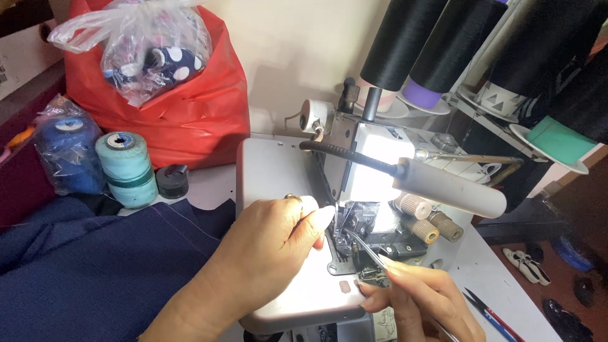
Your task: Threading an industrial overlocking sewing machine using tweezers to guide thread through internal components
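Right hand (421, 301) pinches tweezers (367, 248) at the sewing machine (278, 171), left hand (272, 247) curled, empty, beside the needle; far left, red bag (190, 107) carrying clear bag (149, 44) of dotted cloth.

White table (494, 278) w/ overlock machine (285, 190), navy fabric (95, 266), thread cones (130, 168), snips (487, 313).

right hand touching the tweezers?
Touching. Head view: right hand fingers pinch the tweezers, whose tip reaches the needle area.
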